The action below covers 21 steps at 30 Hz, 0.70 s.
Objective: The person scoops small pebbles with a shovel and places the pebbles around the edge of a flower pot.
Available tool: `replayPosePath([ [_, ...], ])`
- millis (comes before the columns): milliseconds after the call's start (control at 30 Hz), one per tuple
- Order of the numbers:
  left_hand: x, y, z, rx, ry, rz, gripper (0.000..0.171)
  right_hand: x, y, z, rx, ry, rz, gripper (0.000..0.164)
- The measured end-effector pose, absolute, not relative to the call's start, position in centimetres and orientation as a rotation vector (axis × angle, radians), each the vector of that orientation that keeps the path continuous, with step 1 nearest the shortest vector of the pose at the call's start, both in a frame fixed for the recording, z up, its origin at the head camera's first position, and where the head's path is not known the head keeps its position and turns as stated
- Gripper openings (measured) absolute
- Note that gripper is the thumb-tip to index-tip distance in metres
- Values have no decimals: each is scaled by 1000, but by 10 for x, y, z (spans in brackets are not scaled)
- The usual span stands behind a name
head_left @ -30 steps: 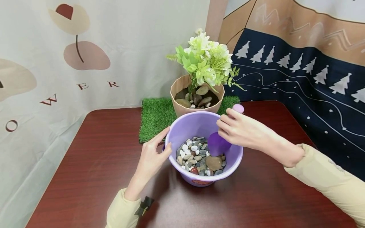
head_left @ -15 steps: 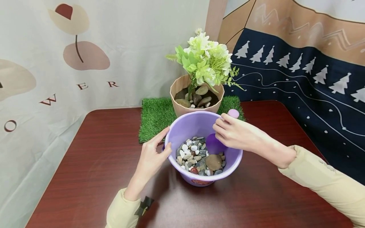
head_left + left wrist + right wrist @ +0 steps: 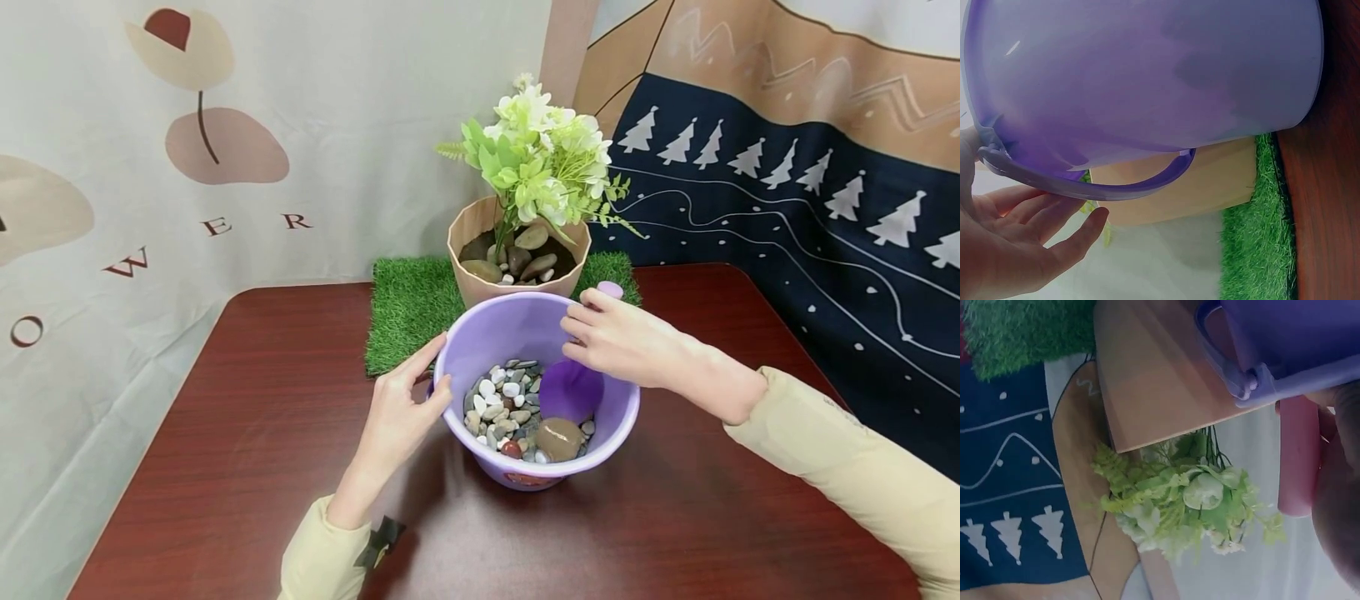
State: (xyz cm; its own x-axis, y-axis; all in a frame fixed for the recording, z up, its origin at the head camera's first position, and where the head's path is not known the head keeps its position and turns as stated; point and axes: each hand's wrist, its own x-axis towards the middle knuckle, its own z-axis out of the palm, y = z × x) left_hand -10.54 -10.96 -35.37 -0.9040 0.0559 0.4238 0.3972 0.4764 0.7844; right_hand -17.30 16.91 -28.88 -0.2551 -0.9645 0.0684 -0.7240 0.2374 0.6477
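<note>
In the head view, a lilac bucket (image 3: 487,321) stands on the table with many pebbles (image 3: 495,408) in it. My right hand (image 3: 618,337) grips a plastic shovel by its pinkish-lilac handle (image 3: 1297,456). Its purple blade (image 3: 572,390) faces down among the pebbles, its lower edge behind a large brown stone (image 3: 558,439). My left hand (image 3: 405,408) touches the bucket's left rim with thumb and forefinger. In the left wrist view, the other fingers (image 3: 1079,237) are loosely extended beside the bucket's handle (image 3: 1116,190).
Behind the bucket, a beige flowerpot (image 3: 468,250) with white flowers (image 3: 547,142) and stones stands on a green grass mat (image 3: 412,308). The dark red table (image 3: 300,417) backs onto a pale printed curtain (image 3: 337,125) and a navy one with trees (image 3: 750,217).
My right hand has shifted left with the shovel. The blade has gone lower into the pebbles, and the brown stone has tilted and moved slightly toward me. My left hand stays still.
</note>
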Motion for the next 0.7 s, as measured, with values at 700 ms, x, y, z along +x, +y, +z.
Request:
replayPosePath([
  [700,-105,-110,-353,-387,-2388,-1380,50,-187,167,-304,1744,-2249,-104,11],
])
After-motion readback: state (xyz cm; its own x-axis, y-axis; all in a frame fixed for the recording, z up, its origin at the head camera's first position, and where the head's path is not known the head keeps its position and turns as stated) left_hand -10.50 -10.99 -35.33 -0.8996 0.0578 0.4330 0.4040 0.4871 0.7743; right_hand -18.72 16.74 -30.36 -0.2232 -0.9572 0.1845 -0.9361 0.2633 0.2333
